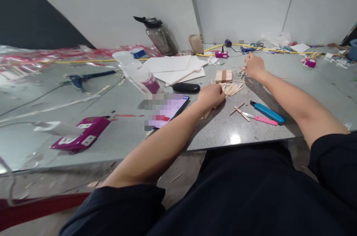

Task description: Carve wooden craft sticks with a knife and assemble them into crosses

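My left hand (211, 95) is closed, its curled fingertips at the left edge of a small pile of loose wooden sticks (233, 89). What it grips, if anything, is hidden. Farther back, my right hand (254, 65) is closed with its fingers pointing down beside a few thin sticks; I cannot make out what is in them. Between the hands sits a banded bundle of wooden craft sticks (224, 76). Nearer me lie crossed sticks (241, 112), a pink-handled craft knife (266, 120) and a blue utility knife (267, 112). More sticks show partly under my left forearm.
Left of my arm are a phone (174, 109), a black case (186, 87) and a tilted clear plastic container (139, 76). White sheets (173, 65) and a water bottle (161, 37) stand behind. A glue gun (86, 78) and purple power strip (83, 133) occupy the left.
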